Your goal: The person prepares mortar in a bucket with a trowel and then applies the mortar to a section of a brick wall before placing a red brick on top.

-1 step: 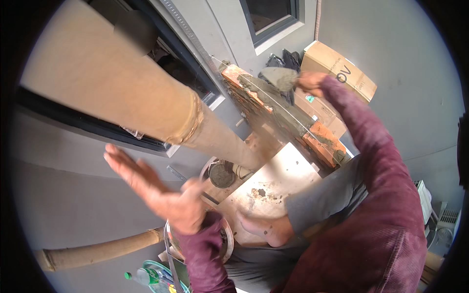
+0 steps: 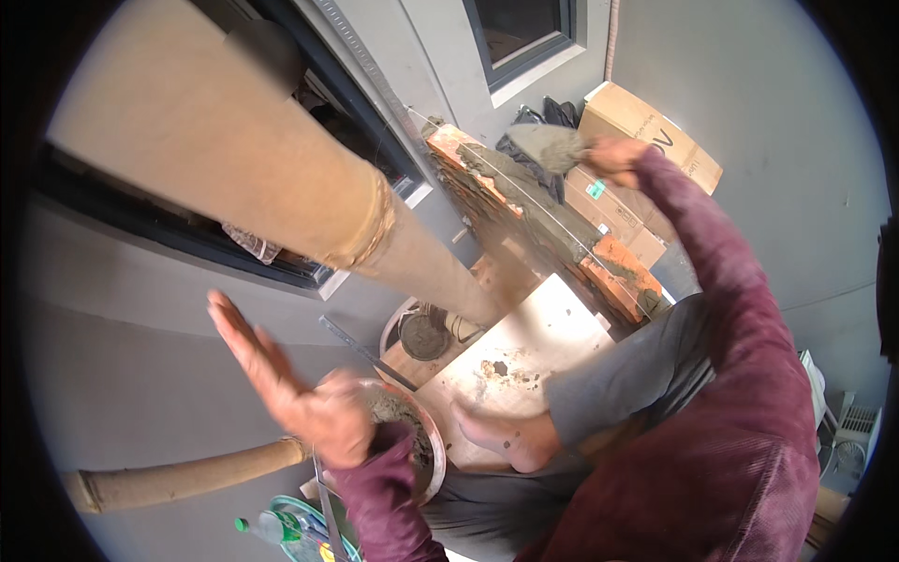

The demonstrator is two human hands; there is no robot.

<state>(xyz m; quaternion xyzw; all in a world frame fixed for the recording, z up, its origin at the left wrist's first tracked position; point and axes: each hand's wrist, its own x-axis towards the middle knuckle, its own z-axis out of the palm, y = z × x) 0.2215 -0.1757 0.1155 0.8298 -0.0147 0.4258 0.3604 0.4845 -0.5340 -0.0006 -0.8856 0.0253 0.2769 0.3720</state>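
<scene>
My right hand point(image 2: 613, 159) grips a mortar-coated trowel point(image 2: 548, 145) above a low brick wall point(image 2: 613, 267) with wet grey mortar point(image 2: 529, 201) on top and a taut string line along it. My left hand point(image 2: 290, 384) is raised on the left with fingers stretched out, empty and blurred, just left of a round bucket point(image 2: 435, 440) holding grey mortar point(image 2: 393, 407). My bare foot point(image 2: 506, 440) rests on a pale, splattered board point(image 2: 524, 332). A second round container point(image 2: 426, 332) with dark grey contents sits beyond the board, partly behind a thick bamboo pole.
The bamboo pole point(image 2: 234, 131) slants across the upper left; another point(image 2: 187, 473) lies lower left. Cardboard boxes point(image 2: 684, 164) and black bags stand behind the bricks, against walls with windows point(image 2: 520, 37). A green-capped bottle point(image 2: 272, 529) is at lower left, a white fan point(image 2: 852, 436) at right.
My left hand has shifted downward, uncovering more of the mortar bucket. My right hand and trowel have moved slightly to the right.
</scene>
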